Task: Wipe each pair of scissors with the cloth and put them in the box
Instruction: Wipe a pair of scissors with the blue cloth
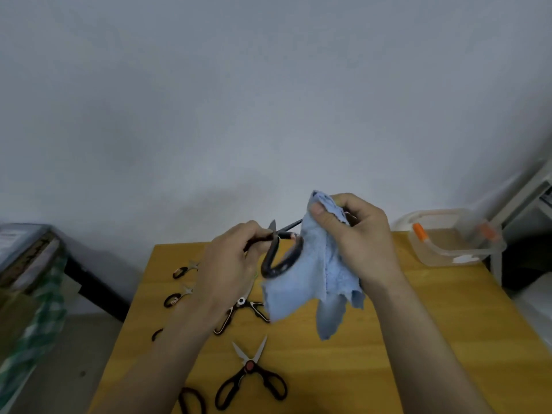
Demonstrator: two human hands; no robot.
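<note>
My left hand [230, 261] grips a pair of black-handled scissors [276, 258] by the handle, held above the wooden table [418, 324]. Its blades point right into a light blue cloth [313, 279]. My right hand [355, 234] pinches the cloth around one blade, and the rest of the cloth hangs down. A clear plastic box [454, 237] with orange clips stands at the table's far right corner. Several other scissors lie on the table: an open black pair with a red pivot [249, 375], one with a white pivot [239, 309], and small ones [183, 270] at the left.
A grey wall rises behind the table. Stacked things with a green checked cloth [38, 309] stand left of the table. A white frame [522, 204] stands to the right, behind the box. Another black handle [191, 398] shows at the table's near edge.
</note>
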